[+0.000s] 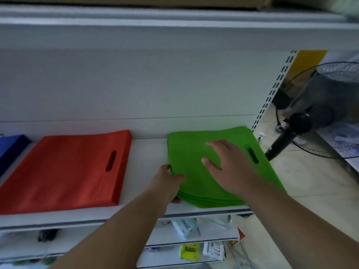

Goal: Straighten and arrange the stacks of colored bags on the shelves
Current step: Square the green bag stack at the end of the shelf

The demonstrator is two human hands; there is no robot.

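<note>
A stack of green bags point(192, 152) lies at the right end of the white shelf point(147, 156), slightly fanned at its near edge, handle slot toward the right. My left hand point(167, 181) grips the stack's left near edge, thumb on top and fingers underneath. My right hand point(229, 166) rests flat on top of the green stack, fingers spread. A neat stack of red bags point(64, 171) sits to the left, apart from the green one. The corner of a blue stack point(9, 148) shows at the far left.
A black standing fan point(314, 113) stands on the floor right of the shelf's slotted upright point(272, 92). Lower shelves point(194, 237) hold small packets. Another shelf point(174, 22) runs overhead.
</note>
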